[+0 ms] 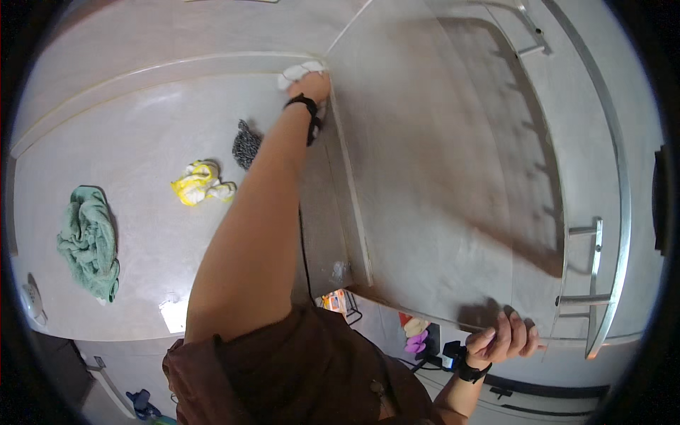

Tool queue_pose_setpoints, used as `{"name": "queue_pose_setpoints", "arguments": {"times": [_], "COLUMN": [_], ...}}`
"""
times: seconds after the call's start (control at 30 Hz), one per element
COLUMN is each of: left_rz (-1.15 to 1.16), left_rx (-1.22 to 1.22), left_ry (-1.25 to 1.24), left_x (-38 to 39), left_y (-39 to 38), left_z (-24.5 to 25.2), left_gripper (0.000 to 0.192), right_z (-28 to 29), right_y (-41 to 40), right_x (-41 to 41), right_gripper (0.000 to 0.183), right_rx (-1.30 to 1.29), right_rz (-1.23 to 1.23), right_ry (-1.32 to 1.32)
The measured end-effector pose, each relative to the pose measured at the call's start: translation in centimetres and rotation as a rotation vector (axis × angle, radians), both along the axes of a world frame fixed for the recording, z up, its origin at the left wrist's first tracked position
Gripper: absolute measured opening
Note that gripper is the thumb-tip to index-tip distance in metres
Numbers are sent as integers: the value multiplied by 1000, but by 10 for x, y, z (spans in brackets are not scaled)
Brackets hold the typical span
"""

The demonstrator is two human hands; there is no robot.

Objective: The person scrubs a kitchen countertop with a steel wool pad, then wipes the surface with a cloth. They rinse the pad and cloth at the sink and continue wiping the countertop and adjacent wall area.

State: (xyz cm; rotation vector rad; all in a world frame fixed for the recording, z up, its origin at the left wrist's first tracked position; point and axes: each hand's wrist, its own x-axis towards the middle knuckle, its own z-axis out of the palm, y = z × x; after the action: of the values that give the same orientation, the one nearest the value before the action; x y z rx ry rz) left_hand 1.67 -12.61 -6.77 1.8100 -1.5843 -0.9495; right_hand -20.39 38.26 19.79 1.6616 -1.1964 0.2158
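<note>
My left hand [313, 85] presses a white cloth [300, 71] into the far corner of the pale grey counter [143, 127], where it meets the wall panel. A black strap circles that wrist. Beside my left forearm lies a dark grey wire scourer [246, 146], partly hidden by the arm. A crumpled yellow and white cloth [196, 182] is nearer to me. My right hand [504, 337] is at the near edge of the grey wall panel [425, 212], fingers bent and nothing seen in them. A black band with a small device is on its wrist.
A bunched green towel [89, 241] lies at the counter's left. A white rounded object [33, 304] stands near the left front corner. Metal rails [619, 212] project along the panel's right side. Below, purple footwear [417, 341] and a blue shoe [142, 404] are on the floor.
</note>
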Motion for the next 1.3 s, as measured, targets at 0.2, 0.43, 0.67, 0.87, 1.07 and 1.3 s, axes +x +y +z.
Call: {"name": "queue_pose_setpoints", "arguments": {"times": [0.2,0.43,0.67,0.87,1.07,1.3], "left_rz": [-188,-324,-556,-742,-862,-953], "left_rx": [-82,-119,-185,-138,-282,-377], "left_ry": [-397,-476,-485,-481,-438,-204], "left_x": [21,13,11,-7,-12,29], "left_y": [13,80,207,330,433,444], "left_z": [-19,-30,-13,-6,-13,-25], "left_gripper": [52,48,57,53,45,36], "right_z": [-2,-1,-3,1,0,-2], "right_y": [-6,-9,-22,-25,-28,-33], "right_x": [2,0,6,11,9,3], "right_gripper": [28,16,16,12,11,13], "right_rx": [-25,-97,-148,-150,-169,-173], "right_rz": [60,150,248,299,371,376], "right_ry": [-57,-38,-127,-151,-199,-192]}}
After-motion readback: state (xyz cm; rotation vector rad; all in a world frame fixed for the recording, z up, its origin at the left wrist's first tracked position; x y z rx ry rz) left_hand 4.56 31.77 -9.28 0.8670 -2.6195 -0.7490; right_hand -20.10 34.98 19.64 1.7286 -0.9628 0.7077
